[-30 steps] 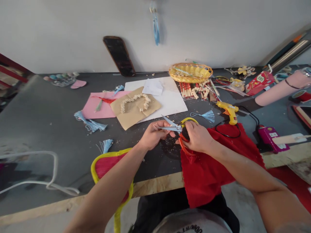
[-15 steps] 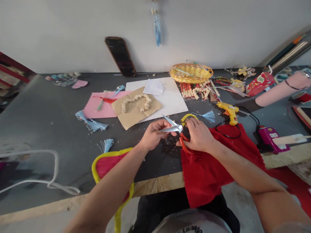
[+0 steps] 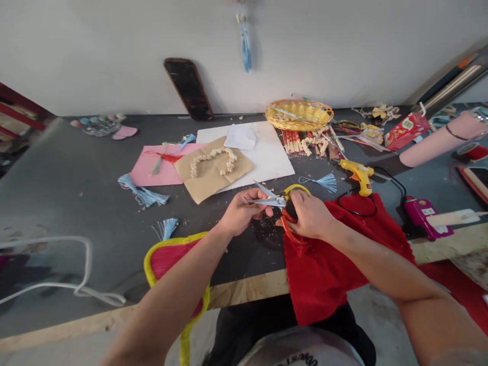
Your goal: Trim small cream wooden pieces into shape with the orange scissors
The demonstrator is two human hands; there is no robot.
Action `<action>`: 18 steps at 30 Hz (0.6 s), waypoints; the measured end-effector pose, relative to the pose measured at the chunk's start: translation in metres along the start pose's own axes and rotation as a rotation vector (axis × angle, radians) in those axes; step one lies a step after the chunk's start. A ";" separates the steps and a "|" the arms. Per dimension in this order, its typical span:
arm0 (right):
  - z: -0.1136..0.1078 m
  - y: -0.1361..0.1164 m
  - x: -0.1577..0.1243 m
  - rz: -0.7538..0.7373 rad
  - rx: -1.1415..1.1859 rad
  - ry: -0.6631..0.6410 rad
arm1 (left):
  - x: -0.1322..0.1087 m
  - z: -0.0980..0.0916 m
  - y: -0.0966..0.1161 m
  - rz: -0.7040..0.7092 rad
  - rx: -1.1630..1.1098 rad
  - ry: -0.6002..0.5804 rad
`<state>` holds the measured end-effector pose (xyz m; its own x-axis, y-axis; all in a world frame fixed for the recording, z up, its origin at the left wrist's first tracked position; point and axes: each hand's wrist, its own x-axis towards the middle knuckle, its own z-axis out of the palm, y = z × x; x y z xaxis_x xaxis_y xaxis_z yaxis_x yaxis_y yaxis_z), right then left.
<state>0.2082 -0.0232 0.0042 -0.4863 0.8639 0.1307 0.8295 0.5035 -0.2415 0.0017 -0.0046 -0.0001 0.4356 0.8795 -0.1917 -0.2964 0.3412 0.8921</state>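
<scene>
My right hand (image 3: 310,213) is wrapped round the handles of a pair of scissors (image 3: 280,202), one handle yellow and one red-orange. Their blades stand apart and point left, toward my left hand (image 3: 246,209). The fingers of that hand are pinched together beside the blades; whatever small piece they hold is too small to make out. Beneath my right hand and forearm lies a red cloth (image 3: 324,284), hanging over the table's front edge. Small pale crumbs are scattered on the dark table below the scissors.
Beyond my hands, a cream beaded strand (image 3: 213,158) lies on brown paper (image 3: 190,188). To the right are a yellow glue gun (image 3: 358,175) with its cord, a purple power box (image 3: 425,216) and a pink bottle (image 3: 438,140). A yellow basket (image 3: 299,122) stands by the wall.
Both hands stay almost in place. The scissors have shifted very slightly, with the blades still apart.
</scene>
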 end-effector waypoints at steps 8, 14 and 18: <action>-0.009 -0.001 0.000 0.006 0.057 -0.051 | -0.001 0.001 0.000 0.029 0.006 -0.006; -0.014 0.000 0.001 0.005 0.088 -0.089 | 0.000 0.001 -0.001 0.046 0.023 -0.007; -0.018 0.000 0.002 0.008 0.103 -0.116 | 0.000 0.001 0.000 0.058 0.035 -0.015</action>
<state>0.2121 -0.0218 0.0214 -0.5134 0.8579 0.0184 0.8036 0.4882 -0.3404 0.0030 -0.0052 0.0001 0.4311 0.8923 -0.1338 -0.2912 0.2779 0.9154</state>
